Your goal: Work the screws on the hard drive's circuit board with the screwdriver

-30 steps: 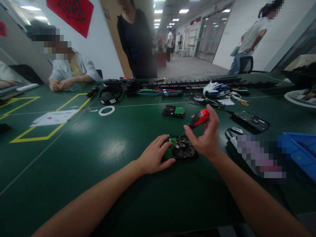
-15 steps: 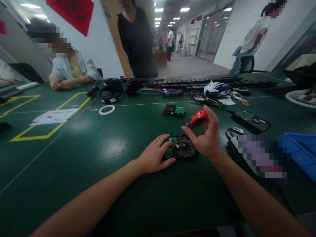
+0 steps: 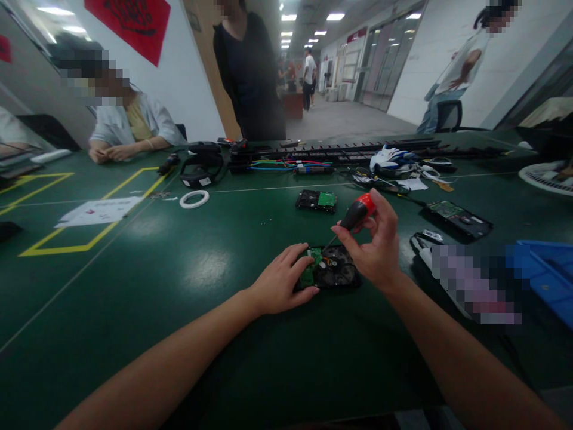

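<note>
A hard drive (image 3: 342,270) lies flat on the green table with its green circuit board on the left. My left hand (image 3: 283,279) grips its left end, thumb along the near edge and fingers over the board. In my right hand (image 3: 378,248) is a screwdriver (image 3: 357,213) with a red and black handle, held tilted between thumb and fingers. Its thin shaft slants down to the circuit board; the exact contact of the tip is too small to make out. My left hand partly hides the board.
A second hard drive (image 3: 316,200) lies just beyond, and another (image 3: 457,218) to the right. A white power strip (image 3: 441,278) and a blue bin (image 3: 548,280) stand right. A white ring (image 3: 194,199) is left; gloves (image 3: 390,160) and cables lie at the back.
The screwdriver handle has turned in my right fingers and shows more of its black side. My left hand and the hard drive stay put. A person at the right has lowered a hand.
</note>
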`<state>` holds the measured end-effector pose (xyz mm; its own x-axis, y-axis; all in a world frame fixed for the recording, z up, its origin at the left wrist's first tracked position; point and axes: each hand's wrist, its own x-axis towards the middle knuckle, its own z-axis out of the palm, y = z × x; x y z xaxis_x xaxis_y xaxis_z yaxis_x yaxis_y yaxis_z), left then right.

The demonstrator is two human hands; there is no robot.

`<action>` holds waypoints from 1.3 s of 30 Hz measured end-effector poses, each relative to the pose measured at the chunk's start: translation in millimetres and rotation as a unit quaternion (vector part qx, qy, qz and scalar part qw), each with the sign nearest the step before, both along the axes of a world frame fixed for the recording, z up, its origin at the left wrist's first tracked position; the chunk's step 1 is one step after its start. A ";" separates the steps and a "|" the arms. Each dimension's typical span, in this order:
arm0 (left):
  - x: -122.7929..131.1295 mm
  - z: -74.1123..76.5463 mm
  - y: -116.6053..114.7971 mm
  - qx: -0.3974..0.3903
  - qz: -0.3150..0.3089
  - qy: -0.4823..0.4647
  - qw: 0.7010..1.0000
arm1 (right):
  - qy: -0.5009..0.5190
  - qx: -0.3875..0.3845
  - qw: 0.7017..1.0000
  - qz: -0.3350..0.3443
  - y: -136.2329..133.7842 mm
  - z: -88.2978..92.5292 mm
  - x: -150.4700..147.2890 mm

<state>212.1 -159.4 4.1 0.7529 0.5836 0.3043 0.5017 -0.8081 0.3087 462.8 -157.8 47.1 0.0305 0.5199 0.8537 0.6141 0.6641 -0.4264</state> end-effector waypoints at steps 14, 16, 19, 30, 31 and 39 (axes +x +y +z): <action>0.2 1.5 0.0 -0.004 -0.004 -0.003 1.000 | 0.007 -0.011 1.000 0.010 2.9 0.9 0.5; 0.2 1.3 0.2 -0.003 -0.007 -0.006 1.000 | 0.005 -0.011 1.000 0.001 3.6 -1.0 1.2; 0.2 1.0 0.2 -0.003 -0.004 -0.009 1.000 | -0.006 -0.012 1.000 -0.002 1.3 -0.9 1.0; -0.4 1.6 -0.3 -0.007 -0.002 0.001 1.000 | -0.007 0.005 1.000 0.008 1.4 -2.3 -0.8; -0.4 1.9 -0.4 -0.007 -0.001 -0.001 1.000 | -0.010 0.011 1.000 -0.001 1.8 -3.3 -0.4; -0.1 1.3 -0.3 -0.003 -0.002 0.005 1.000 | 0.000 -0.039 0.995 0.089 -2.4 4.3 -0.2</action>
